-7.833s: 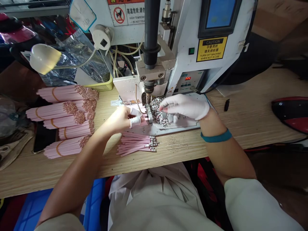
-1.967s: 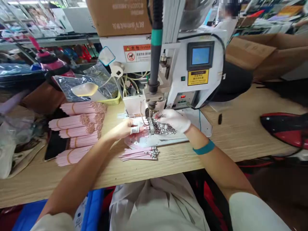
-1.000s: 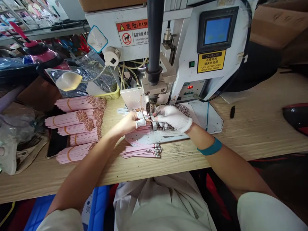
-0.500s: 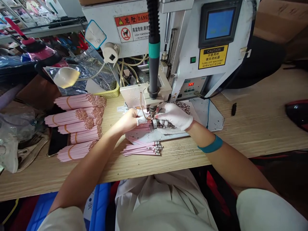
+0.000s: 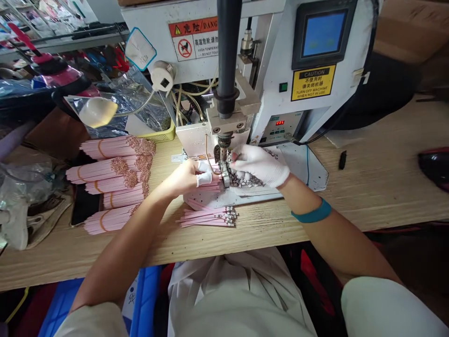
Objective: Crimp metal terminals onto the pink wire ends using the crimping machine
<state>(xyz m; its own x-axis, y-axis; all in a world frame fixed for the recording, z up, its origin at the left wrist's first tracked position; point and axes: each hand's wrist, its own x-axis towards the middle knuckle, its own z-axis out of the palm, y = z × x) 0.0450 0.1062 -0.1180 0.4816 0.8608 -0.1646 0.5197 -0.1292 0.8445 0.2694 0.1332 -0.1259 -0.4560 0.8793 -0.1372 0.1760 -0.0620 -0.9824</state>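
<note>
The pink wires (image 5: 212, 187) beside the metal tip (image 5: 223, 152) look light and bendy; pinch near their ends. You cannot tell whether the grip of your left hand (image 5: 185, 177) or right hand (image 5: 264, 165) holds any.

A grey shelf (image 5: 72, 43) stands behind the wood-grained table (image 5: 368, 201).

The gloved right hand (image 5: 263, 164) hides part of the heap of tiny parts (image 5: 253, 182), while the machine (image 5: 275, 61) runs off the top edge.
</note>
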